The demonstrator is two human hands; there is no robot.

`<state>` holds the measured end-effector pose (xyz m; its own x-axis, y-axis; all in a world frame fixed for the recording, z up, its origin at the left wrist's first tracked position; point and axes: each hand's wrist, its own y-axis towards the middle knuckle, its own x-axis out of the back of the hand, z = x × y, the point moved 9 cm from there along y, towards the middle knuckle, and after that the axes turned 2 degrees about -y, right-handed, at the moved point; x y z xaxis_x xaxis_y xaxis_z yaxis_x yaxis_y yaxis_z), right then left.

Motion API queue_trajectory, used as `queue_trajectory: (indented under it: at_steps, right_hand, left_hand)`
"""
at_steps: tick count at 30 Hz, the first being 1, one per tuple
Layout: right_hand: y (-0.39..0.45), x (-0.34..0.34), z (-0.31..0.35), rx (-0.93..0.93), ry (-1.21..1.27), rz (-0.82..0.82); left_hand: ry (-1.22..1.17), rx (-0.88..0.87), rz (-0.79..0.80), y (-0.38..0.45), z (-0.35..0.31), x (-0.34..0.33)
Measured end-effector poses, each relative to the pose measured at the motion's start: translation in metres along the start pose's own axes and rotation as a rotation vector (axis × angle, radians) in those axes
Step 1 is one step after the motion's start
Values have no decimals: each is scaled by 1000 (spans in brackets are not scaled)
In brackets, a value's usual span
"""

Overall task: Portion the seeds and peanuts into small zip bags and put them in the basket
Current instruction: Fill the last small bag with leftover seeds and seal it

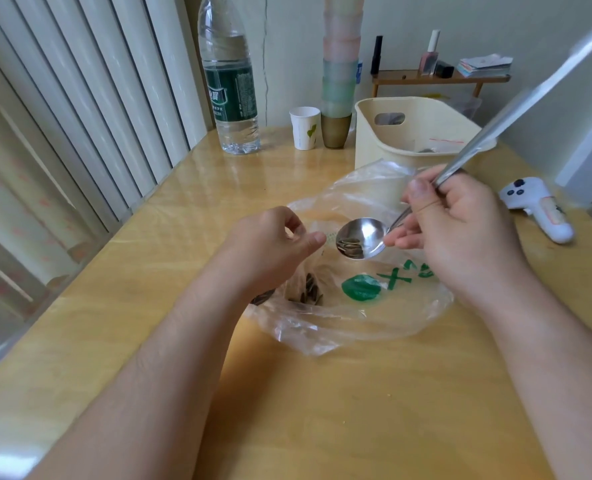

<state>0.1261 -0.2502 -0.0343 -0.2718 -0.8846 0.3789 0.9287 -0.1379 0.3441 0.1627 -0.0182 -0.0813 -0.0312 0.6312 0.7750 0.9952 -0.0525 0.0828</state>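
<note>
A large clear plastic bag with green print [360,289] lies open on the wooden table. My right hand [457,230] grips a long metal spoon [362,239] by its handle. A few striped sunflower seeds lie in the spoon's bowl. My left hand [270,244] pinches the top of a small clear zip bag [308,289] that hangs just under the spoon. More seeds [310,292] show through the plastic below my left hand. The cream basket [384,140] stands behind the bag, with a zip bag [440,145] inside.
A big water bottle [230,84], a paper cup [305,128] and a tall stack of coloured cups [339,77] stand at the back of the table. A white controller [537,209] lies at the right. A small shelf [440,77] with cosmetics stands behind the basket.
</note>
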Motion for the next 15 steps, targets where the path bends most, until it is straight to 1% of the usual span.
queue_trajectory:
  at_steps: [4, 7, 9, 12, 15]
  right_hand:
    - [-6, -17, 1, 21, -115, 58]
    - [-10, -31, 0, 55, -221, 128]
    - [-11, -34, -2, 50, -229, 148]
    - [-12, -36, 1, 75, -256, 156]
    - [-16, -41, 1, 52, -275, 194]
  left_hand:
    - [-74, -79, -94, -8, -11, 15]
    - [17, -106, -127, -12, -15, 23]
    - [115, -84, -72, -12, -13, 21]
    - [243, 14, 102, -15, -1, 11]
    - [368, 71, 262, -22, 8, -1]
